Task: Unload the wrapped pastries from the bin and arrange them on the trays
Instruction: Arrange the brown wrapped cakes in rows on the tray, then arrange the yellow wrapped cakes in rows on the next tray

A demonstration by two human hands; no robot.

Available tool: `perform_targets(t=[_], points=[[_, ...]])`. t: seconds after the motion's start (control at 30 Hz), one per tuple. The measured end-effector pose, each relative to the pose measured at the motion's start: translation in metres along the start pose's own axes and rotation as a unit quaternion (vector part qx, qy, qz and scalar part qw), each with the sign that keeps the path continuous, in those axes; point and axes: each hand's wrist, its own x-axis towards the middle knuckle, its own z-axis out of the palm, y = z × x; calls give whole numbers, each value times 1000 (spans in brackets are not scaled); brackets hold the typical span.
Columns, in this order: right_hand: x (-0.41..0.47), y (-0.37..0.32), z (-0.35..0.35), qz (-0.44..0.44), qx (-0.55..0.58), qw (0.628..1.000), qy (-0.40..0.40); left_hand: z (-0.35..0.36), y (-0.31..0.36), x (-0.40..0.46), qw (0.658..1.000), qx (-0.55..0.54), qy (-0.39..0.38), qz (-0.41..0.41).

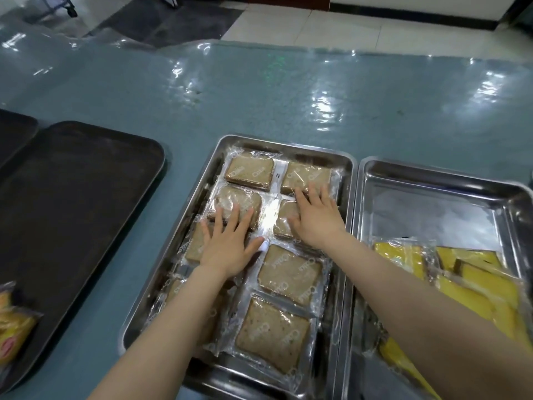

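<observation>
A steel tray (212,168) in the middle holds several brown wrapped pastries (290,274) laid in two columns. My left hand (229,241) lies flat with spread fingers on the left column, its fingertips on one pastry (230,200). My right hand (315,216) presses flat on a right-column pastry (284,223), its fingertips reaching the one behind (305,176). A second steel tray (432,194) to the right holds several yellow wrapped pastries (473,287) at its near end. No bin is in view.
Two dark empty trays (72,197) lie on the left of the teal plastic-covered table (259,96). An orange-yellow packet (13,327) sits on the near corner of the dark tray. Tiled floor lies beyond the table's far edge.
</observation>
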Motion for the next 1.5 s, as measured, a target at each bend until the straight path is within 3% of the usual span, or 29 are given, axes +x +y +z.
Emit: perform_targets(t=[0.27, 0.43, 0.67, 0.77, 0.83, 0.9, 1.1, 1.3, 1.5], points=[[-61, 24, -24, -50, 57, 994, 77, -14, 19, -9, 997, -1, 25, 66], [-132, 77, -35, 2, 56, 993, 103, -28, 57, -35, 989, -50, 66, 121], [-214, 142, -37, 83, 127, 979, 137, -32, 98, -68, 985, -33, 72, 151], [-242, 156, -27, 45, 140, 987, 63, -28, 119, -81, 981, -40, 73, 173], [-251, 164, -17, 21, 35, 999, 5, -24, 138, -89, 978, -40, 65, 194], [-258, 170, -7, 17, -21, 1000, 3, -17, 159, -95, 975, -34, 53, 212], [-270, 185, -11, 19, 140, 980, 140, -3, 216, -99, 972, -15, 25, 234], [-259, 211, -29, 41, 111, 957, 267, 4, 255, -81, 977, 21, -25, 212], [-226, 233, -39, 118, 117, 951, 262, 8, 261, -67, 984, -48, -38, 169]])
